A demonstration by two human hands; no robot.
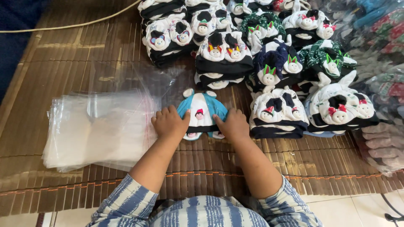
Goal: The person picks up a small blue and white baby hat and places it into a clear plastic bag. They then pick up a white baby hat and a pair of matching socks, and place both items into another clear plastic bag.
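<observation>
A small teal and white baby hat [202, 113] with a penguin figure lies flat on the bamboo mat [63, 63], just in front of me. My left hand [169, 123] presses on its left side, thumb on the teal cloth. My right hand [232, 124] grips its right edge. The hat rests at the mouth of a clear plastic bag [139, 84] that spreads to the upper left.
A stack of clear plastic bags [97, 130] lies left of my hands. Several piles of folded baby hats [277, 113] with small animal faces fill the far and right side. Bagged goods [385, 84] lie along the right edge. A cord [67, 26] crosses the far left.
</observation>
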